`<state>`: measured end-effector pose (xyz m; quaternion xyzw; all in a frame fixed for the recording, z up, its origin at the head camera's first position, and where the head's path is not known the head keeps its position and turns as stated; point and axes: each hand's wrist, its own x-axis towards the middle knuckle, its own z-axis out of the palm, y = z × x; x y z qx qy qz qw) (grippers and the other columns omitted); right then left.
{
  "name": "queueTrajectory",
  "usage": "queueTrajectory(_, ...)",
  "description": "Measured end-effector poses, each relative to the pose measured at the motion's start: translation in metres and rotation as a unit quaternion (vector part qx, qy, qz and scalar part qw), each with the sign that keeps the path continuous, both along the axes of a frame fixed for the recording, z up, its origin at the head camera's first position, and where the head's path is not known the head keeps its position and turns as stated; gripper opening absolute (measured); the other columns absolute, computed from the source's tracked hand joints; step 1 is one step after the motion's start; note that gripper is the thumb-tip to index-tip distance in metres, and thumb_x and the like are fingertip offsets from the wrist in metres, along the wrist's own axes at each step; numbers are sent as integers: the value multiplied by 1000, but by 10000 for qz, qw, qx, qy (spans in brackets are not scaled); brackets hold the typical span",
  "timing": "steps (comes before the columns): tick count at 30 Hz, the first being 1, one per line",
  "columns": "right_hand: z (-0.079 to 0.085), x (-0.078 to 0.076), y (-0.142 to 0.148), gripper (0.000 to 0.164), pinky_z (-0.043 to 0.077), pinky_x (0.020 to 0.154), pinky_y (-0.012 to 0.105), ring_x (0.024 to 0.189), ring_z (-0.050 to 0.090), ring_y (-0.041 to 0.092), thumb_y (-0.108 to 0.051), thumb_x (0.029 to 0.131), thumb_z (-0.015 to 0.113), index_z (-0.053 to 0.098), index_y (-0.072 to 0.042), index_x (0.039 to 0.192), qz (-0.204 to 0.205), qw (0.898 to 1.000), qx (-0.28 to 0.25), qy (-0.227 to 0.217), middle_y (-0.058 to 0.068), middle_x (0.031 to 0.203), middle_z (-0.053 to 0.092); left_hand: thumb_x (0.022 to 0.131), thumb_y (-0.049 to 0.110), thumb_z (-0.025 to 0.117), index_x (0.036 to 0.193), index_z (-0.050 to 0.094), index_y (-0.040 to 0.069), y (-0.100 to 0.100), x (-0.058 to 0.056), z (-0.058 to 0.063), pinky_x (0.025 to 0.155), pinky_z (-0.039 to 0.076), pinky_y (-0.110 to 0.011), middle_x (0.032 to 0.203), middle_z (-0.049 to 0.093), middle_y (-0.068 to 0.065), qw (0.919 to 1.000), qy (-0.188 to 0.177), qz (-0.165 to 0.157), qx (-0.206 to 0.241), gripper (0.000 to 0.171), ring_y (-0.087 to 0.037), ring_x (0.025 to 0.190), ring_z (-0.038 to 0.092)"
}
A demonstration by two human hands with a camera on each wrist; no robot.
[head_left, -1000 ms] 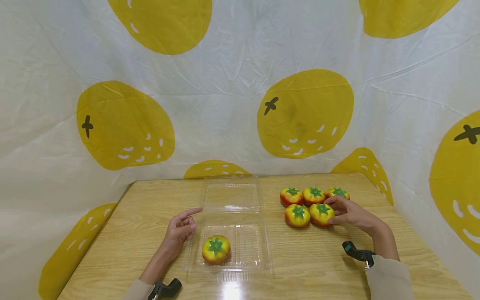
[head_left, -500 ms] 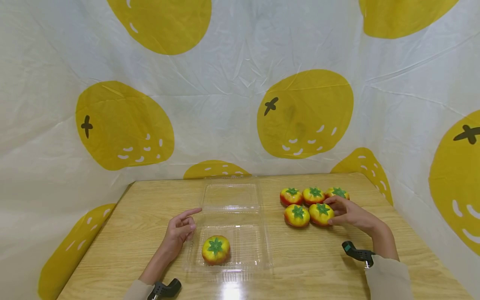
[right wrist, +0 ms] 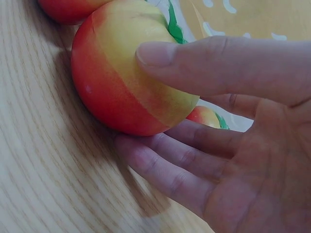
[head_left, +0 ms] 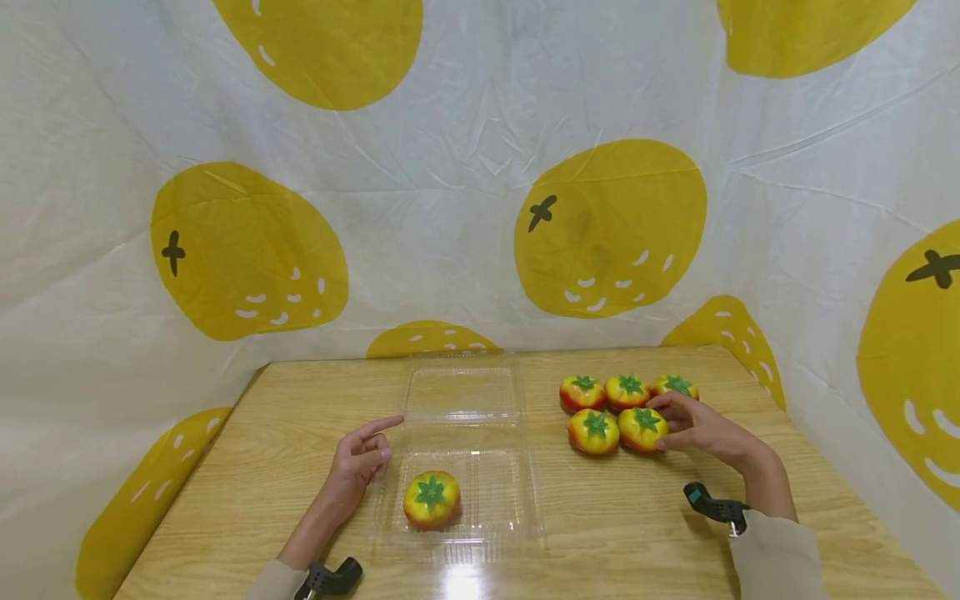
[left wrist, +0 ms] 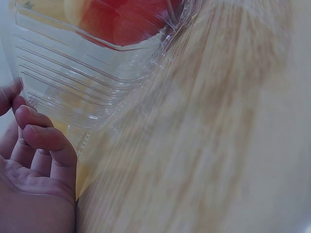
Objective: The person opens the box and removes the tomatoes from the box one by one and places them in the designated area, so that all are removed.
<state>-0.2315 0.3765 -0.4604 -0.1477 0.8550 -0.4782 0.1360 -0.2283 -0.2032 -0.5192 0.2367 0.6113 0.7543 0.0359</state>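
Note:
In the head view, my right hand holds the right toy tomato of the near row, still on the table. This tomato is yellow on top, red below, with a green star-shaped leaf. The right wrist view shows my thumb against its side and fingers curled around its underside. My left hand is at the left edge of an opened clear plastic container, its fingertips pinching the rim in the left wrist view. One toy tomato sits inside the container's near half, on the left.
Beside and behind the held one stand several more toy tomatoes in two rows. The container's lid lies flat toward the back. A white curtain with yellow fruit prints encloses the wooden table.

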Motion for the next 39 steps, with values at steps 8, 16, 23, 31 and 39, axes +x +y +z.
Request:
queueTrajectory(8, 0, 0, 1, 61, 53, 88, 26, 125, 54, 29, -16, 92, 75, 45, 3, 141, 26, 10000, -16, 14, 30, 142, 52, 95, -9, 49, 145, 43, -17, 0, 1, 1, 48, 23, -41, 75, 57, 5, 10000, -50, 34, -46, 51, -25, 57, 31)
queueTrajectory(16, 0, 0, 1, 60, 53, 89, 25, 127, 55, 33, -16, 92, 74, 45, 3, 141, 75, 9999, -55, 38, 31, 143, 51, 95, -9, 49, 145, 43, -19, 0, 0, 1, 48, 22, -40, 74, 57, 6, 10000, -65, 29, -14, 51, -24, 56, 31)
queueTrajectory(23, 0, 1, 5, 60, 56, 89, 22, 129, 55, 39, -12, 94, 72, 42, 7, 142, 119, 9997, -198, 11, 35, 146, 44, 94, -9, 49, 144, 42, -19, 1, 0, 1, 47, 23, -40, 73, 57, 6, 10000, -41, 44, -26, 51, -25, 56, 31)
queueTrajectory(31, 4, 4, 8, 63, 56, 88, 21, 129, 56, 45, -14, 94, 72, 41, 8, 145, 66, 9998, -145, 134, 37, 148, 43, 95, -9, 49, 145, 43, -19, 1, 0, 1, 48, 22, -41, 73, 57, 4, 10000, -25, 54, -53, 51, -27, 56, 29)
queueTrajectory(39, 16, 8, 8, 67, 54, 88, 19, 127, 60, 38, -14, 94, 72, 38, 9, 148, -62, 9994, 73, 324, 36, 145, 50, 95, -10, 49, 145, 42, -19, 1, 0, 0, 48, 22, -41, 73, 56, 5, 10000, -23, 54, -69, 52, -19, 54, 34)
